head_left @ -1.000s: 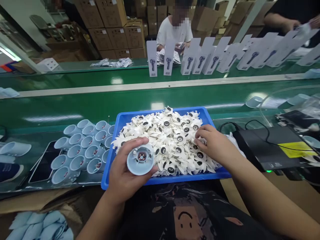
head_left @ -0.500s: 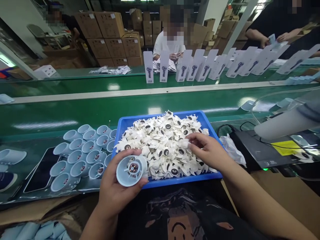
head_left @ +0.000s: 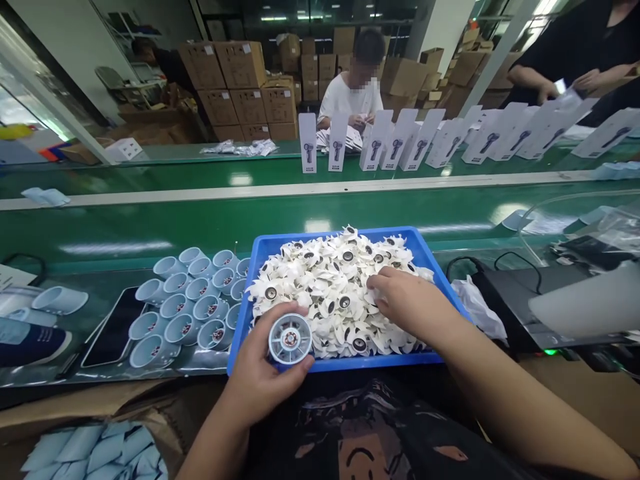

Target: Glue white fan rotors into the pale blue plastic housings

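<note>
By the near left corner of the blue tray (head_left: 370,364), the left hand (head_left: 261,373) curls round 1 blue cup (head_left: 291,339), now turned to show spokes. Farther back, the right hand (head_left: 411,301), half closed, touches white fans (head_left: 325,283); I cannot tell if it holds 1.

Tray (head_left: 440,300) heaped with fan blades (head_left: 325,287) at near centre, cups (head_left: 175,305) and phone (head_left: 114,327) to its left, box (head_left: 505,300) right, cartons (head_left: 371,140) in a row beyond.
</note>
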A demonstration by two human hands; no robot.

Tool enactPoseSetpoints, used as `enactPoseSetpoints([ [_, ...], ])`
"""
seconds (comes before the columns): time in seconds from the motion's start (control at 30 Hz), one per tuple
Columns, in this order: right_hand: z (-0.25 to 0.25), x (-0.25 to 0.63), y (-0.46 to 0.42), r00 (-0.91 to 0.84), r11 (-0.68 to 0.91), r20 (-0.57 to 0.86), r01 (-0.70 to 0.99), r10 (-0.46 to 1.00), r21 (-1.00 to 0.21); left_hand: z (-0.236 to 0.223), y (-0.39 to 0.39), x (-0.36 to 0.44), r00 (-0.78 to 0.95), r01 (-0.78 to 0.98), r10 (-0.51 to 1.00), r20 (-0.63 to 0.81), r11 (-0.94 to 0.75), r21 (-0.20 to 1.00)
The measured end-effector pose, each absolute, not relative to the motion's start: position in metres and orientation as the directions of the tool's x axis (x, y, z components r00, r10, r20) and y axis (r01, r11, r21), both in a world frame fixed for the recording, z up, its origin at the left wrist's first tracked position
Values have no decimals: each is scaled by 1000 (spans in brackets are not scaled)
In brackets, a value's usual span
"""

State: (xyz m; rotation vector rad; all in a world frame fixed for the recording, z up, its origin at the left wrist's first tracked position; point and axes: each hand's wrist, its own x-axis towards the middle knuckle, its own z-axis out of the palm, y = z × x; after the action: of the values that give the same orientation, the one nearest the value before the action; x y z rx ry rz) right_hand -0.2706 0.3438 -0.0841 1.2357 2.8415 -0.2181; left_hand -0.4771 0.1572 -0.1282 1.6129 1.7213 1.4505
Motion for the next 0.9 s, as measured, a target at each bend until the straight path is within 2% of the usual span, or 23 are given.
enactPoseSetpoints([
  [0.1,-80,-272,339,-678,669,-15,728,735,-153,-133,158,-477,-250,552,927,279,-100,828],
  [0.17,-71,-272,333,-708,691,32,678,706,-252,-131,162,-474,-242,619,939,243,-43,784],
  [0.27,-55,-272,321,-815,749,82,481,574,-457,-121,175,-462,-185,722,931,316,-90,686],
  [0.33,-51,-273,311,-876,779,185,279,446,-561,-113,183,-453,-119,773,904,411,-175,610],
  [0.43,-55,-275,297,-885,843,330,116,328,-526,-105,191,-443,-52,832,867,496,-236,502],
  [0.5,-62,-276,291,-890,881,313,172,331,-441,-104,192,-440,-33,864,857,514,-234,446],
  [0.57,-67,-279,288,-890,884,279,229,359,-408,-105,193,-438,-23,883,845,535,-234,407],
  [0.77,-69,-293,298,-884,858,272,228,381,-461,-107,199,-427,-84,918,773,629,-185,350],
  [0.9,-63,-262,303,-890,829,299,139,345,-541,-96,192,-436,-86,900,828,553,-173,399],
])
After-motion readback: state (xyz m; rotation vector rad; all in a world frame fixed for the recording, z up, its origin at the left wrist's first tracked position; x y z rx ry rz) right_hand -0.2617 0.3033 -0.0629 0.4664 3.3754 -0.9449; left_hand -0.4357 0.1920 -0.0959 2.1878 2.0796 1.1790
